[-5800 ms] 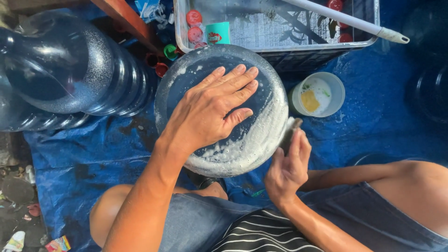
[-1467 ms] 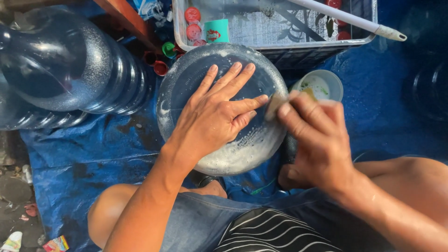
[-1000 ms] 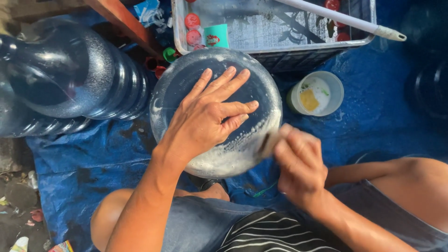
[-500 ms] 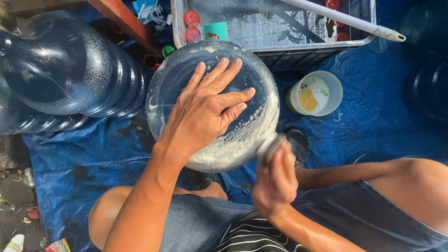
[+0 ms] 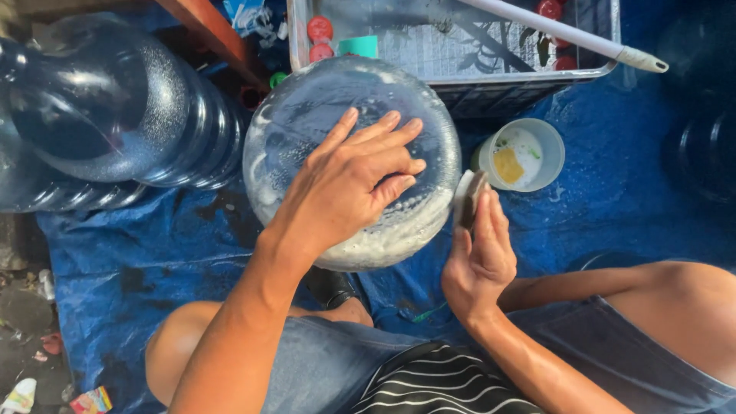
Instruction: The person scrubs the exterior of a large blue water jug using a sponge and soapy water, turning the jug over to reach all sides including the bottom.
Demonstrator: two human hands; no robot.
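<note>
Big round soapy jug [image 5: 307, 123] stands between knees on blue sheet [image 5: 153, 253]. Left hand [image 5: 349, 188] lies flat on top, fingers spread, keeps jug from rolling. Right hand [image 5: 479, 253] pinches scrub pad [image 5: 468, 198] against jug's side. Soap cup [image 5: 521, 153] sits near.

Neck of the big blue water jug [image 5: 100, 123], beyond the left edge.
</note>
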